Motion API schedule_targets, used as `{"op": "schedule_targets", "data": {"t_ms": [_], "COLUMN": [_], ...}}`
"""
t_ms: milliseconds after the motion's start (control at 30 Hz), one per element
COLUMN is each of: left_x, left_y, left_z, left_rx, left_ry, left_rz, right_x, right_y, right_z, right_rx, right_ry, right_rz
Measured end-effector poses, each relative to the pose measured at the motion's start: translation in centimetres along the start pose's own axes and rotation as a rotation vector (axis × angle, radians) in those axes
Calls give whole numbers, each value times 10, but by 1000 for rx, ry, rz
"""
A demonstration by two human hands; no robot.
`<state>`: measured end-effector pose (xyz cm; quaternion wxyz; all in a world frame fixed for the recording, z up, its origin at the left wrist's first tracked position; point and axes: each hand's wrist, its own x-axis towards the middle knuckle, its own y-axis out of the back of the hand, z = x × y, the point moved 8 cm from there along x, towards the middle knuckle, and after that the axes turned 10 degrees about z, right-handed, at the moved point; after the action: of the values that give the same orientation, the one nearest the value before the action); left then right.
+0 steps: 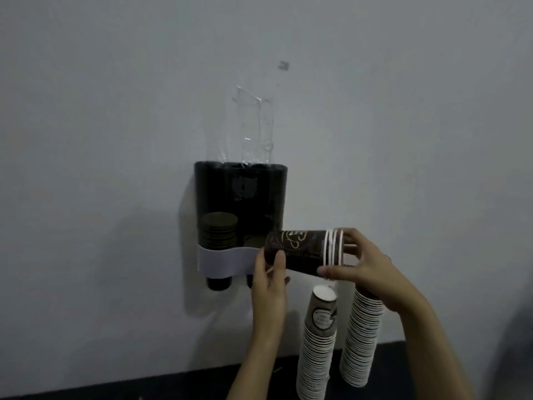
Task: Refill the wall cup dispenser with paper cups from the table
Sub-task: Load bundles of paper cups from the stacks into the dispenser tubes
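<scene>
A short nested bundle of paper cups (305,251) is held on its side in front of the wall, just to the right of the cup dispenser (240,220). The white rims of the bundle point to the right and the dark bottom points to the left, toward the lower right part of the dispenser. The left hand (269,280) comes from below and is closed on the bottom end of the bundle, with the thumb lying over the dark side. The right hand (364,267) is closed on the rim end; its fingers wrap around the white rims from the right side. So the bundle lies between the two hands, touching both.

The dispenser is dark, fixed on the grey wall (101,125), with a pale wavy band (227,259) across its lower front. Inside its left column a small stack of cups shows, and one cup bottom sticks out under the band. A clear plastic part (255,125) rises above its top.

Below the right hand, two tall stacks of paper cups (317,347) stand on the dark tabletop (173,385), close beside each other and leaning against the wall.
</scene>
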<state>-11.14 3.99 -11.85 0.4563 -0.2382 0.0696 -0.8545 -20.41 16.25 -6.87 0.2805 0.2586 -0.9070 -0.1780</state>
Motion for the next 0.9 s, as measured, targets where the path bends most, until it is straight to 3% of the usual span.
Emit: {"op": "schedule_targets", "data": {"t_ms": [100, 200, 333, 567, 733, 900], "left_x": [-4, 0, 9, 29, 41, 46], "left_y": [31, 64, 91, 115, 124, 122], "left_z": [12, 9, -16, -44, -69, -80], "left_rx": [86, 268, 457, 753, 753, 728], "left_ry": [-42, -108, -68, -43, 113, 140], "left_rz": [86, 191, 159, 86, 42, 21], "right_x": [11, 39, 87, 145, 152, 149], "right_y": [0, 14, -4, -92, -134, -141], "right_z": [-58, -130, -211, -210, -165, -148], "right_rx": [124, 154, -32, -475, -676, -806], "right_ry": [75, 229, 389, 319, 267, 267], "right_rz": [41, 235, 357, 123, -96, -154]}}
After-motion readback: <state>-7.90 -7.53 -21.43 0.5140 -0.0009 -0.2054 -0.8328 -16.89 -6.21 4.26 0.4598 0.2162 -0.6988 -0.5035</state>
